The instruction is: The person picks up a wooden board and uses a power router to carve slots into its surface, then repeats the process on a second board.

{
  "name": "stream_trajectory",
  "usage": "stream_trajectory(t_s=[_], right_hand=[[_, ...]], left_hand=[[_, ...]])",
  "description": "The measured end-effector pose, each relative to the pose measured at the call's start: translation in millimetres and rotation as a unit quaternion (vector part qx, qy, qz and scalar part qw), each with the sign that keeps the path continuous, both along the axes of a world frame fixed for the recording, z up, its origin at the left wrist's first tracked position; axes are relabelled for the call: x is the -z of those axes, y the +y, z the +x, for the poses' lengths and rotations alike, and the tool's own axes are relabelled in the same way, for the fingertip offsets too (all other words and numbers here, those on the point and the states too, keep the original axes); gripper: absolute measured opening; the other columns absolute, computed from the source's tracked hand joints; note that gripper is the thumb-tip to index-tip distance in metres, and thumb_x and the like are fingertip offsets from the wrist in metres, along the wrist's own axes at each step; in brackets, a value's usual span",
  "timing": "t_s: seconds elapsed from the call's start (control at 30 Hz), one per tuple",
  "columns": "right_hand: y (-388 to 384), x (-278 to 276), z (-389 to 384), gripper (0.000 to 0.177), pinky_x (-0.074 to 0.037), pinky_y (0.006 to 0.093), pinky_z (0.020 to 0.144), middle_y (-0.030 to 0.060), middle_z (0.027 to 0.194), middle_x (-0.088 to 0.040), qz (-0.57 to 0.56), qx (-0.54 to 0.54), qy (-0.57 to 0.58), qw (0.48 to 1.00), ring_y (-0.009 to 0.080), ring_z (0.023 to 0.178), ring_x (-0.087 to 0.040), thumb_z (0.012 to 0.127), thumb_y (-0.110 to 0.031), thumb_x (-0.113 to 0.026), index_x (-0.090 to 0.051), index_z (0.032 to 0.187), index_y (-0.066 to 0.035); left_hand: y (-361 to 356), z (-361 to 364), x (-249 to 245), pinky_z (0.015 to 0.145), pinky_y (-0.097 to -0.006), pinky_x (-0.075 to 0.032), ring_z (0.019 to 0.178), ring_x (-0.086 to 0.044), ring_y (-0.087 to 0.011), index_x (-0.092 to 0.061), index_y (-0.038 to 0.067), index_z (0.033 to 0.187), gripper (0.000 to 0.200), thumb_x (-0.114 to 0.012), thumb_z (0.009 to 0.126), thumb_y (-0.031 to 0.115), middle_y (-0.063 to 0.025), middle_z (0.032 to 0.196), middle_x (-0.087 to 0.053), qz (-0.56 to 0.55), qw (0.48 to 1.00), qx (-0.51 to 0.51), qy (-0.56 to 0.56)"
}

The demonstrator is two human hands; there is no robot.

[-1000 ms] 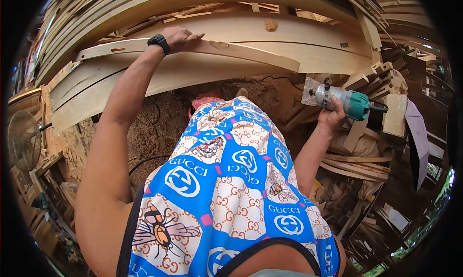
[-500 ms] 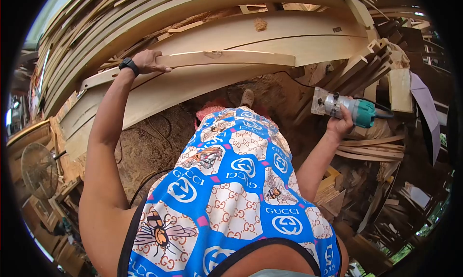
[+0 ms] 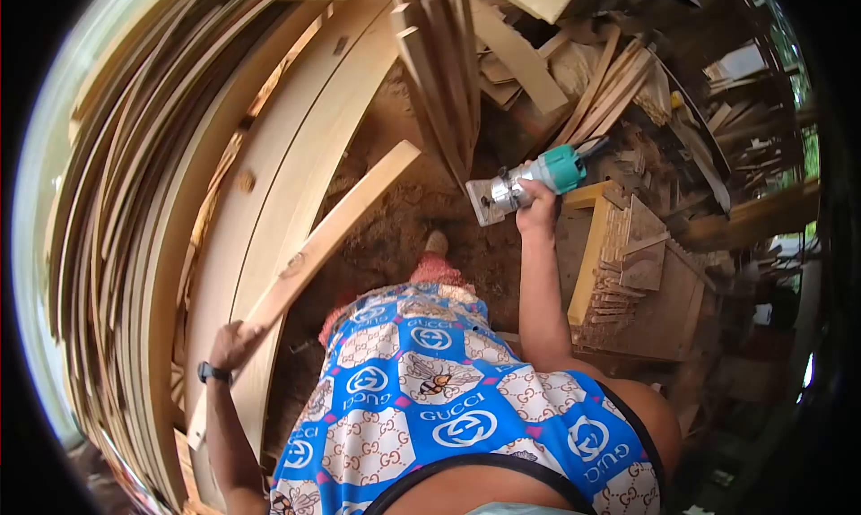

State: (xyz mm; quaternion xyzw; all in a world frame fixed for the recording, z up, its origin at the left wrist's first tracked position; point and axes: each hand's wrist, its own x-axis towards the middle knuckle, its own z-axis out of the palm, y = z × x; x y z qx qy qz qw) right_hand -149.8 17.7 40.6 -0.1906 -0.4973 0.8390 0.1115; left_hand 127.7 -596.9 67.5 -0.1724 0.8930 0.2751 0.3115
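Note:
My left hand, with a dark watch at the wrist, is closed round a long, slightly curved wooden strip. The strip slants from lower left up toward the middle, over part of a broad pale board. In my right hand is a teal and silver handheld router, gripped by its metal body, with its clear square base facing left. The router is apart from the wooden strip.
Long curved planks are stacked along the left. Upright wood pieces stand at the top centre. Thin strips lie at the upper right, and a yellow-edged wooden piece is right of my right arm.
The view has turned, so the boards now run steeply at the left. The strip points up toward the centre, in my left hand. The router remains in my right hand.

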Motion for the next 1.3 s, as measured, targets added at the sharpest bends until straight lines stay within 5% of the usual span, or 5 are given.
stream_trajectory(t_s=[0.33, 0.53, 0.63, 0.8, 1.3], right_hand=[[-16.9, 30.7, 55.4, 0.06, -0.053, 0.0403, 0.094, 0.0085, 0.111, -0.066, -0.067, 0.078, -0.021, 0.994, 0.028, 0.105, -0.065, 0.063, 0.003, -0.071, -0.062, 0.122, -0.004], [-3.6, 34.4, 85.7, 0.056, -0.055, 0.0412, 0.092, 0.0084, 0.107, -0.067, -0.051, 0.142, -0.014, 0.988, 0.0277, 0.102, -0.066, 0.063, 0.005, -0.07, -0.064, 0.119, -0.002], [21.2, 41.7, 106.9, 0.053, -0.054, 0.0406, 0.095, 0.008, 0.107, -0.066, -0.041, 0.174, -0.028, 0.984, 0.028, 0.102, -0.065, 0.065, 0.006, -0.068, -0.064, 0.117, -0.002], [35.9, 50.4, 157.8, 0.048, -0.053, 0.038, 0.089, 0.0053, 0.106, -0.066, 0.009, 0.313, -0.032, 0.949, 0.0251, 0.097, -0.065, 0.067, 0.003, -0.069, -0.067, 0.114, -0.005], [77.6, 49.4, 303.9, 0.047, -0.055, 0.0375, 0.085, 0.0077, 0.108, -0.066, -0.046, 0.609, -0.024, 0.791, 0.0252, 0.098, -0.065, 0.071, 0.003, -0.071, -0.066, 0.117, -0.002]], left_hand=[[51.4, -115.8, -101.8, 0.063, -0.0245, -0.043, 0.073, -0.051, -0.0054, -0.061, -0.002, 0.121, 0.066, -0.069, 0.094, 0.057, 0.0022, 0.085, -0.061, 0.276, 0.959, -0.051, 0.02], [104.3, -235.8, -123.7, 0.081, -0.0307, -0.057, 0.099, -0.067, -0.015, -0.035, -0.01, 0.147, 0.078, -0.073, 0.097, 0.036, -0.0168, 0.114, -0.071, 0.327, 0.937, -0.012, 0.124], [170.1, -301.8, -115.7, 0.084, -0.0372, -0.06, 0.101, -0.072, -0.0257, -0.044, -0.006, 0.142, 0.078, -0.082, 0.089, 0.037, -0.02, 0.12, -0.07, 0.414, 0.87, 0.106, 0.248], [237.5, -369.9, -86.1, 0.072, -0.0366, -0.058, 0.085, -0.075, -0.0232, -0.056, -0.001, 0.113, 0.061, -0.084, 0.085, 0.045, -0.0175, 0.089, -0.075, 0.253, 0.878, 0.206, 0.351], [471.3, -495.6, -82.4, 0.072, -0.0362, -0.057, 0.083, -0.075, -0.0219, -0.054, -0.002, 0.114, 0.066, -0.087, 0.081, 0.045, -0.0172, 0.086, -0.074, 0.348, 0.816, 0.304, 0.348]])
